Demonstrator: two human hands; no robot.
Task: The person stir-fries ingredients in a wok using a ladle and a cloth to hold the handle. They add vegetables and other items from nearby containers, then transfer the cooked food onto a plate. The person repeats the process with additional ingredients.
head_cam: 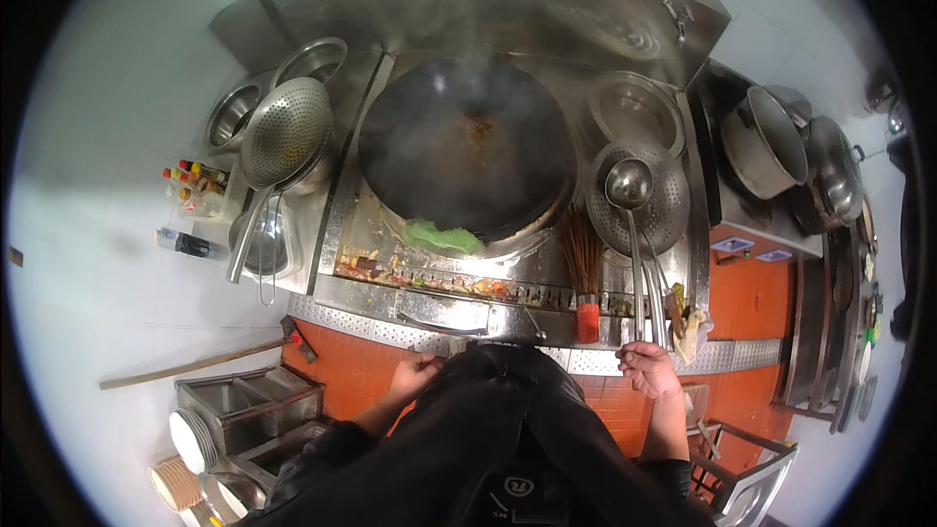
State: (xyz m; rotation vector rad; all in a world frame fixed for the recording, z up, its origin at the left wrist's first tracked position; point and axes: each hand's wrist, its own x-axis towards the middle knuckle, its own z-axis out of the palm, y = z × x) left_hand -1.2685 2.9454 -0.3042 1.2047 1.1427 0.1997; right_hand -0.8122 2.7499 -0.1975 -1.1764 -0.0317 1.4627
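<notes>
A large dark wok [461, 154] steams on the steel range, with reddish-brown residue at its bottom. A green cloth [441, 237] lies at the wok's near rim. My left hand [416, 373] is half curled beside my dark apron, at the range's front edge; whether it holds anything is hidden. My right hand [648, 370] has bent fingers and is just below the handle end of a steel ladle [629, 184]; contact is unclear. That ladle rests on a perforated strainer [596, 197]. Left of its handle stands a bamboo wok brush [580, 249] with a red grip.
Food scraps [468, 285] litter the range's front channel. Another perforated strainer [287, 133] rests over bowls at the left, near sauce bottles [196, 183]. A round steel pan [637, 116] sits at the back right. A deep pot [765, 143] stands farther right, and stacked plates [192, 440] are at the lower left.
</notes>
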